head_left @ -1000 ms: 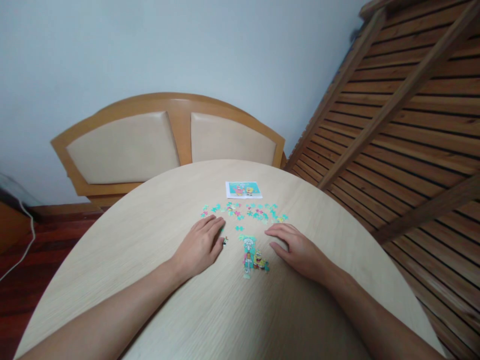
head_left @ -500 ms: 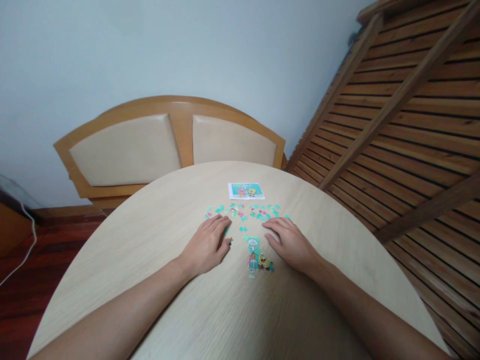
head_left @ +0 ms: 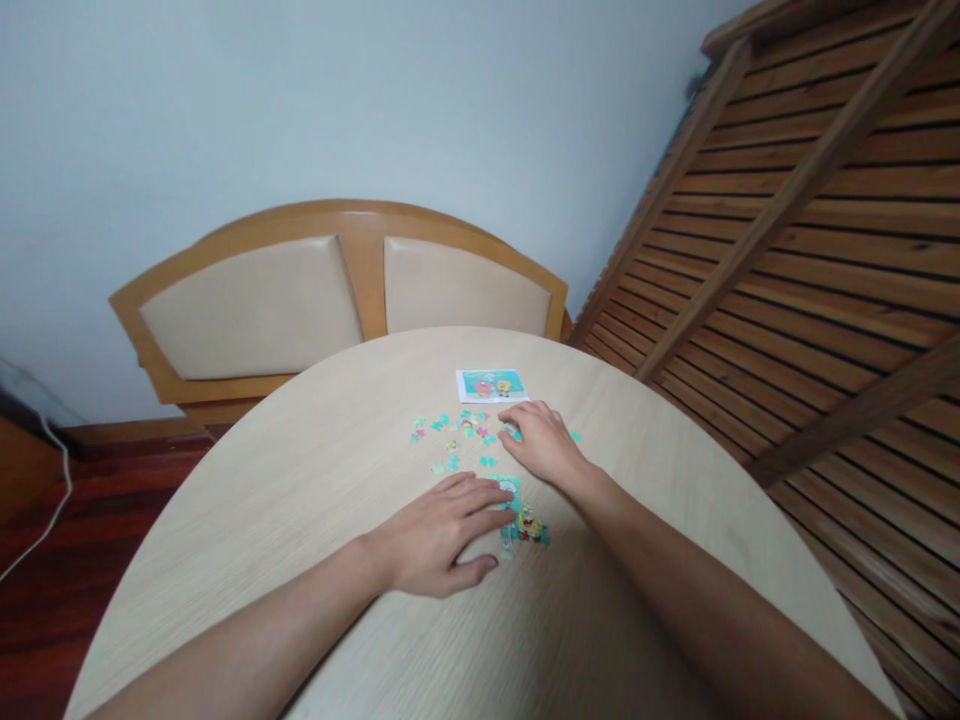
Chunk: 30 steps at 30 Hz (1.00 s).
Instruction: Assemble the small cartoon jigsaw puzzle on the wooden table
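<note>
My left hand [head_left: 455, 535] lies with fingers spread over the left side of a partly joined jigsaw puzzle [head_left: 533, 524]. Its fingertips cover part of the tall teal strip with a pale figure; a yellow cartoon figure shows to the right of that strip. Farther up, my right hand [head_left: 546, 442] reaches over the loose pieces on the right, fingers curved and thumb apart from them. It hides most of those pieces, and I see nothing held in it. Several loose puzzle pieces [head_left: 472, 425] in teal, pink and yellow are scattered left of my right hand.
Behind the loose pieces lies a picture sheet [head_left: 491, 385] with cartoon figures on teal. Everything rests on a round pale wooden table [head_left: 337, 450]. A padded headboard [head_left: 251, 305] stands against the wall beyond, and a slatted wooden frame [head_left: 817, 280] leans at the right.
My left hand has moved right and nearer, onto the joined puzzle, uncovering loose pieces. My right hand has gone forward and left, over the right-hand loose pieces.
</note>
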Available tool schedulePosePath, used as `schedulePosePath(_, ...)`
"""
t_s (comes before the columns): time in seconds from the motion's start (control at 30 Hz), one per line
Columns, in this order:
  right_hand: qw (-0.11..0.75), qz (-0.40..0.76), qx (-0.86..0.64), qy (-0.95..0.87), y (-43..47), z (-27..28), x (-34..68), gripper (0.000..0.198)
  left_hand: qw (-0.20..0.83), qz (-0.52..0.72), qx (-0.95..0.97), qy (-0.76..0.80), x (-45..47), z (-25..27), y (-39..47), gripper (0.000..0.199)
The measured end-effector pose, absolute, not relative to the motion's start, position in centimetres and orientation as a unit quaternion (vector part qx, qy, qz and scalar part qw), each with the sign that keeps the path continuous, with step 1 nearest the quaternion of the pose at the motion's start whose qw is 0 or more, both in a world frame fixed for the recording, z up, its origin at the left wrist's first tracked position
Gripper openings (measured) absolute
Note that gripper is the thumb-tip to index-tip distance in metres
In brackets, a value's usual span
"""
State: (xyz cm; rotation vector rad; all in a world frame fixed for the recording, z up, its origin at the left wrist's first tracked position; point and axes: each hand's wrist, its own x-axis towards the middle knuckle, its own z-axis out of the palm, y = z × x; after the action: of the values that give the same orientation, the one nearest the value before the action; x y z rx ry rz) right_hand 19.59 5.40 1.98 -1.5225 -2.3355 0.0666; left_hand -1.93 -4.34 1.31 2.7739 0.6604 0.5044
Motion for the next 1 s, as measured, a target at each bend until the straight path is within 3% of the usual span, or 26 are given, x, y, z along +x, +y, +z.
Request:
schedulePosePath(0.33, 0.175, 0.031, -0.421, -0.889, 6.0, 2.2, 16.3, 0.029, 0.136, 0.171, 0.950, 0.225, -2.1, 1.2, -4.1, 0.049)
schedulePosePath(1.0, 0.173, 0.043, -0.462, -0.869, 5.9, 2.1, 21.2, 0.028, 0.139, 0.176, 0.949, 0.224, -2.0, 1.1, -4.0, 0.049)
